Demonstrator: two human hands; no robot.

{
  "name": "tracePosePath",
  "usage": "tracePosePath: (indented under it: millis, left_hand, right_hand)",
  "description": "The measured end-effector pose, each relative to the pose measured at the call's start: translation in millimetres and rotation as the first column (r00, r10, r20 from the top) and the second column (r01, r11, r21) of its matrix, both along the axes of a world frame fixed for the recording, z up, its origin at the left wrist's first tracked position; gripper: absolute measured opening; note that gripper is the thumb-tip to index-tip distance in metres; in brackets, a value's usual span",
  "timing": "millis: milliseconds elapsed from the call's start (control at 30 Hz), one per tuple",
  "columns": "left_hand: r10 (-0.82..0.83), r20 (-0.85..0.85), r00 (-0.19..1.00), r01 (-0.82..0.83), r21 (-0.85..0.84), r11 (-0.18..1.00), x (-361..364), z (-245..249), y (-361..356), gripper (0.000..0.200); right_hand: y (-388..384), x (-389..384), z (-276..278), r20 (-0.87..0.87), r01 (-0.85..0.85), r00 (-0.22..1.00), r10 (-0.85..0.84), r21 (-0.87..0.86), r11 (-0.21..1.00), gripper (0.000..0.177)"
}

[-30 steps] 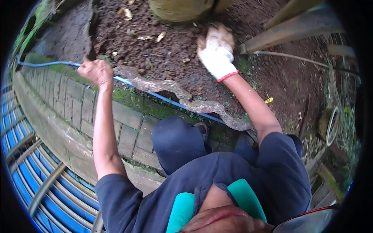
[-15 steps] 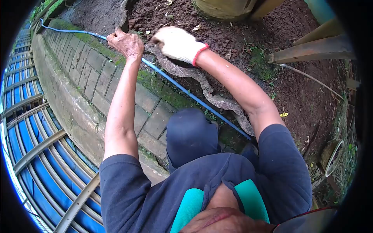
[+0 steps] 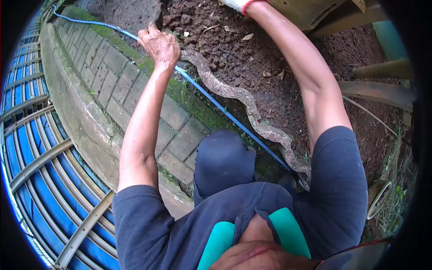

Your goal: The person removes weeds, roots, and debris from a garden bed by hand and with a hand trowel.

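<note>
- Brick, moss-edged wall top [image 3: 112, 76] is bordered by a dark soil bed [image 3: 252, 54]; a thin blue hose [image 3: 216, 102] is laid along the edge.
- Bare left hand [image 3: 159, 44] is seen curled over the hose; whether it is gripped cannot be told.
- White-gloved right hand [image 3: 234, 3] is cut off at the top; its fingers are hidden.

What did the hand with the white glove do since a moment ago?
The gloved right hand left the wavy edging strip and reached forward over the soil; now only its cuff shows at the top edge. The bare left hand stayed by the blue hose at the top of the brick wall. Hose, strip and wall lie as before.
</note>
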State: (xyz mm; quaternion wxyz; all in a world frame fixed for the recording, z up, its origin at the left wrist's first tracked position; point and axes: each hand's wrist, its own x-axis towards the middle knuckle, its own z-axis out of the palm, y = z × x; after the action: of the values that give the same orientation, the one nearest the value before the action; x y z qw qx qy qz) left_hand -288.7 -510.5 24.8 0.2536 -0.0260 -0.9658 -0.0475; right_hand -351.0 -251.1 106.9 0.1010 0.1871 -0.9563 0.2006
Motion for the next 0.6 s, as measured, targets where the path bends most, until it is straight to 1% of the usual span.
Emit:
tracePosePath:
  millis: [67, 100, 133, 167, 200, 233, 267, 300, 333, 367, 400, 433, 467, 500, 533, 567, 600]
  left_hand:
    - [0.024, 0.066, 0.998, -0.025, 0.018, 1.0, 7.5, 3.6, 7.6, 0.039]
    - [0.036, 0.099, 0.994, -0.038, 0.025, 0.999, 11.5, 5.6, 11.5, 0.036]
    - [0.043, 0.075, 0.996, -0.043, -0.013, 0.999, 3.7, -8.2, 3.3, 0.028]
    - [0.042, 0.027, 0.999, -0.04, -0.068, 0.997, 1.8, -14.1, -1.3, 0.028]
    - [0.033, -0.024, 0.999, -0.036, -0.125, 0.992, 0.0, -17.6, -4.2, 0.029]
    - [0.009, -0.073, 0.997, -0.023, -0.184, 0.983, 1.1, -19.0, -3.2, 0.029]
    - [0.067, 0.181, 0.981, -0.023, -0.235, 0.972, 2.7, -6.0, 2.9, 0.034]
    - [0.016, -0.057, 0.998, -0.027, -0.202, 0.979, 9.9, 2.1, 6.8, 0.029]
    - [-0.03, -0.291, 0.956, -0.019, -0.164, 0.986, 16.0, 10.8, 11.8, 0.025]
    - [-0.04, -0.2, 0.979, 0.014, -0.132, 0.991, 10.1, 7.2, 2.9, 0.016]
    - [-0.215, -0.228, 0.95, 0.192, -0.119, 0.974, -4.4, -12.9, -20.9, 0.012]
    - [-0.314, -0.306, 0.899, 0.354, 0.083, 0.932, -0.4, -6.4, -18.7, 0.017]
    - [-0.207, -0.21, 0.956, 0.28, 0.426, 0.86, -28.1, -53.7, -46.4, 0.026]
    - [-0.203, -0.133, 0.97, 0.228, 0.213, 0.95, -51.8, -80.7, -71.8, 0.022]
    - [-0.188, -0.082, 0.979, 0.186, -0.033, 0.982, -73.6, -105.8, -94.8, 0.022]
    - [-0.181, -0.056, 0.982, 0.16, -0.265, 0.951, -89.9, -123.8, -111.9, 0.024]
    - [-0.173, -0.134, 0.976, 0.092, -0.47, 0.878, -65.7, -85.6, -83.3, 0.027]
  right_hand:
    - [2.9, 52.9, 11.9, -0.122, -0.054, 0.992, 0.035, -0.158, 0.986, 0.019]
    - [6.2, 88.9, 23.0, 0.005, -0.026, 1.0, 0.027, -0.173, 0.985, 0.023]
    - [13.2, 116.7, 30.0, 0.132, 0.011, 0.991, 0.014, -0.186, 0.982, 0.028]
    - [23.0, 124.7, -11.7, 0.142, 0.049, 0.989, -0.048, -0.001, 0.999, 0.029]
    - [25.8, 140.2, -31.9, 0.128, 0.095, 0.985, -0.12, 0.186, 0.978, 0.027]
    - [31.1, 153.0, -48.2, 0.085, 0.072, 0.992, -0.092, 0.206, 0.976, 0.026]
    - [37.4, 164.2, -62.5, 0.042, 0.06, 0.997, -0.071, 0.228, 0.972, 0.026]
    - [40.2, 171.3, -71.5, -0.114, -0.011, 0.993, 0.011, -0.005, 1.0, 0.016]
    - [37.2, 174.3, -82.3, -0.224, -0.003, 0.974, -0.031, -0.15, 0.989, 0.016]
    - [28.8, 180.0, -72.3, -0.255, 0.021, 0.965, -0.051, -0.12, 0.993, 0.019]
    - [17.6, 190.6, -58.5, -0.242, 0.038, 0.967, -0.077, -0.164, 0.986, 0.017]
    - [9.2, 200.0, -49.2, -0.174, 0.02, 0.984, -0.032, -0.069, 0.997, 0.014]
    - [4.8, 210.5, -42.1, -0.153, -0.079, 0.986, 0.058, -0.134, 0.988, 0.012]
    - [2.0, 218.6, -33.1, -0.061, -0.075, 0.996, 0.067, -0.137, 0.988, 0.014]
    - [3.0, 213.9, -54.9, 0.006, -0.04, 0.999, 0.044, -0.297, 0.954, 0.017]
    - [13.8, 210.9, -59.6, 0.189, 0.004, 0.981, 0.038, -0.219, 0.976, 0.021]
    - [29.4, 218.4, -46.8, 0.178, -0.004, 0.984, 0.034, -0.165, 0.986, 0.019]
